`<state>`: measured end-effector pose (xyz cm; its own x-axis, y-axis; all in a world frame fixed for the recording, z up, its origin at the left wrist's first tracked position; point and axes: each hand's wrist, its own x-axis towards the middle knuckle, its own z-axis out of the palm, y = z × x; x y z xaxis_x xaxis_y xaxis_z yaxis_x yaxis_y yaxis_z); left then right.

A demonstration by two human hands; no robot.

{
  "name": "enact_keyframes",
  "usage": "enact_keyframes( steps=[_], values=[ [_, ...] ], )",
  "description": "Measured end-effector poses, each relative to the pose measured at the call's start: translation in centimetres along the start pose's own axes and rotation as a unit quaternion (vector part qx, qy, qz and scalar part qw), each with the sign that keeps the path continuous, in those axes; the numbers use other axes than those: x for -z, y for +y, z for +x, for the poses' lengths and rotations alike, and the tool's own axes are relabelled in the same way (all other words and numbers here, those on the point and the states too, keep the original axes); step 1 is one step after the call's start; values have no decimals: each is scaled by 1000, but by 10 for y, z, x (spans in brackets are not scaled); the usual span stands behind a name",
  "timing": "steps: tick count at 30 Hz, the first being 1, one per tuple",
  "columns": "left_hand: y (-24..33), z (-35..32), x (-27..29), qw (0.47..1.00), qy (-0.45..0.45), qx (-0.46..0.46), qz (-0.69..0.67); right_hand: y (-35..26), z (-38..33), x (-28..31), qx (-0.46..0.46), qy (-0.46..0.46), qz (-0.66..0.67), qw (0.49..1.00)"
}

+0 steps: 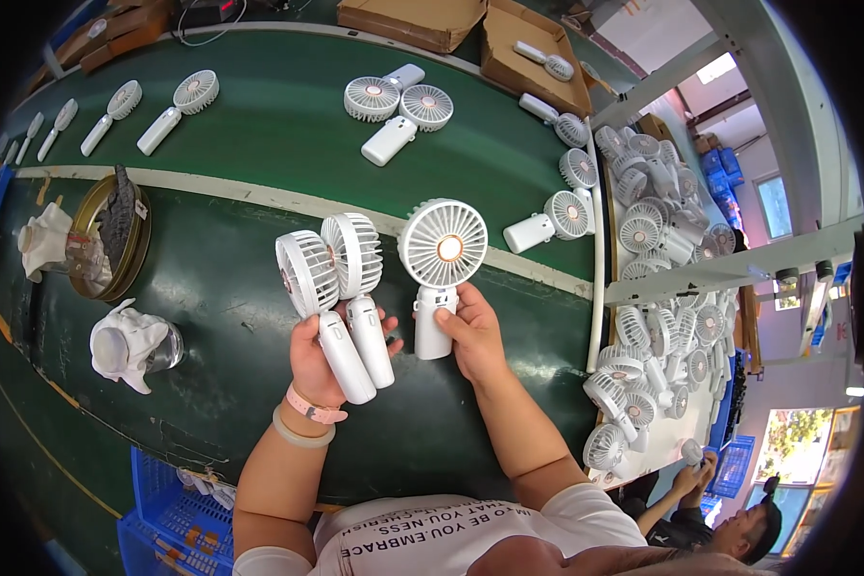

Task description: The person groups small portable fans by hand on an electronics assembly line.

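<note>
Flanked by a cloth-draped jar (130,348) and heaped fans (640,233). Clasping two fans (344,357) in left hand (309,370), one fan (448,250) in right hand (477,336).

Green bench (230,422), top scuffed. Jar (171,348) with white cloth (130,322) around it, on bench's left part. Round tin (130,272), dark bundle (119,221) inside, also on bench's left part. Green belt (278,115) along bench's far side. Cardboard boxes (408,21) beyond bench, past belt. Blue crates (154,485) below bench's near left edge. White side table (677,446), dark-clad person (684,534) right of bench.
</note>
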<state>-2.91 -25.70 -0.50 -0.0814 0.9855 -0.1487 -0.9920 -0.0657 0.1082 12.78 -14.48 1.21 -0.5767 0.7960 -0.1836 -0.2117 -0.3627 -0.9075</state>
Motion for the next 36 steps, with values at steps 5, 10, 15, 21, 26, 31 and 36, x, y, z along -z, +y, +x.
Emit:
enact_keyframes(
  steps=[5,10,15,21,26,31,36],
  values=[
    [-2,0,0,999,-13,-1,41,-1,2,4,-10,-4,-20,1000],
    [-4,0,-1,998,-18,-10,67,-3,2,4,-21,-1,-15,1000],
    [-5,0,-1,992,-29,-6,120,0,3,6,-10,-2,-4,1000],
    [-5,1,-2,989,-35,-3,143,1,3,3,-15,4,-1,1000],
    [-7,-1,-7,993,-29,-12,116,2,2,3,-19,6,5,1000],
    [-7,-8,2,974,-34,-49,217,-4,-15,-19,-25,-88,14,996],
    [-35,-15,-26,865,-15,-39,500,14,-47,-29,76,-109,-125,983]
  ],
)
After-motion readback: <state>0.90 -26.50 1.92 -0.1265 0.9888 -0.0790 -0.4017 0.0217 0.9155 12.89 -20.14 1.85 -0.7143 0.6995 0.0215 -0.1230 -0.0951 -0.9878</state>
